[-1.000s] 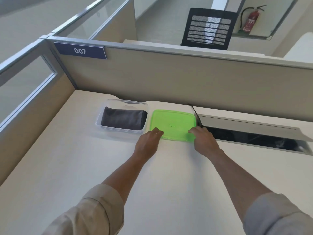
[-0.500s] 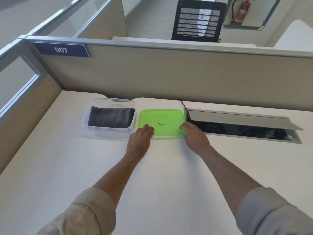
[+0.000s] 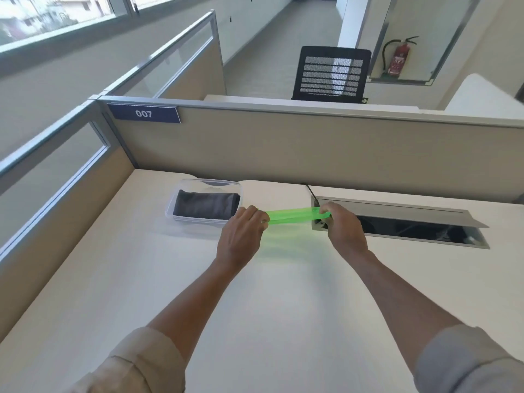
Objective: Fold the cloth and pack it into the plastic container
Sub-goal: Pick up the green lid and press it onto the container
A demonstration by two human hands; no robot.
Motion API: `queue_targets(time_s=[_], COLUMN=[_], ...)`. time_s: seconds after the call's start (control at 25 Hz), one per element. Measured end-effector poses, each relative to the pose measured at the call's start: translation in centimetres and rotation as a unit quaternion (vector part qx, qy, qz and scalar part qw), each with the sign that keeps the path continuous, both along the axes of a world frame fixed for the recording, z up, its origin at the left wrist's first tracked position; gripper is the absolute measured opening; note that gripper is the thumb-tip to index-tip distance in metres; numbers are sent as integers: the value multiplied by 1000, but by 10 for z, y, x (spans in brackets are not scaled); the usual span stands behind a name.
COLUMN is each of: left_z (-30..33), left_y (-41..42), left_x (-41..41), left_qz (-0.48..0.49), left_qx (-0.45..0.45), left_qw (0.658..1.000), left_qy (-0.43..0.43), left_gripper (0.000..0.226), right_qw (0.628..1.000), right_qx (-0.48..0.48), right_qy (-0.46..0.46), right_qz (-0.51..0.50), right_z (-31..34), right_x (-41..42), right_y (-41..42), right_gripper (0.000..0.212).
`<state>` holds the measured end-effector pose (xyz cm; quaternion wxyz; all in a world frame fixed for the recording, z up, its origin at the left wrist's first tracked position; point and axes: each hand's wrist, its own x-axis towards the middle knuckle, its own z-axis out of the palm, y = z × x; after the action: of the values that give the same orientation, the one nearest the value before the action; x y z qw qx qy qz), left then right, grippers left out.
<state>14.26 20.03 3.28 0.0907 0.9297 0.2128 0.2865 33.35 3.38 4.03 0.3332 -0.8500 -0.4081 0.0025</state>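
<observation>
A clear plastic container (image 3: 181, 186) stands at the back of the desk with a folded dark grey cloth (image 3: 205, 205) inside it. To its right a green lid (image 3: 292, 215) is held above the desk, seen nearly edge-on. My left hand (image 3: 241, 236) grips the lid's left edge, close to the container's right front corner. My right hand (image 3: 344, 231) grips the lid's right edge. A green tint falls on the desk beneath the lid.
An open cable tray (image 3: 402, 225) with a raised grey flap is sunk into the desk just right of my right hand, a black cable (image 3: 310, 191) beside it. Beige partition panels (image 3: 312, 154) close off the desk's back and left side.
The green lid lay flat on the desk with both hands at its front edge. Now both hands hold it by its sides, lifted off the desk.
</observation>
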Motion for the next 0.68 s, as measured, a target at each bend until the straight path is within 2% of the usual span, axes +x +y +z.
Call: queue_targets(time_s=[0.08, 0.2, 0.36, 0.48, 0.56, 0.68], left_z=[16, 35, 46, 49, 50, 49], left_y=[4, 12, 24, 41, 57, 82], left_x=[-4, -11, -25, -40, -52, -73], left_qz=[-12, -5, 58, 141, 153, 175], left_qx=[-7, -56, -137, -235, -264, -289], left_qw=[999, 997, 983, 952, 940, 929], left_qy=[-32, -61, -111, -140, -152, -150], left_gripper=[9, 33, 56, 61, 64, 64], right_qw=[999, 994, 988, 978, 963, 942], right_qx=[37, 86, 108, 120, 141, 175], right_qy=[24, 66, 105, 170, 229, 285], right_qz=[-2, -10, -21, -15, -11, -35], right_z=[15, 31, 36, 36, 40, 45], right_x=[0, -1, -16, -33, -47, -73], right_y=[2, 7, 21, 48, 68, 100], right_gripper=[23, 10, 16, 13, 11, 21])
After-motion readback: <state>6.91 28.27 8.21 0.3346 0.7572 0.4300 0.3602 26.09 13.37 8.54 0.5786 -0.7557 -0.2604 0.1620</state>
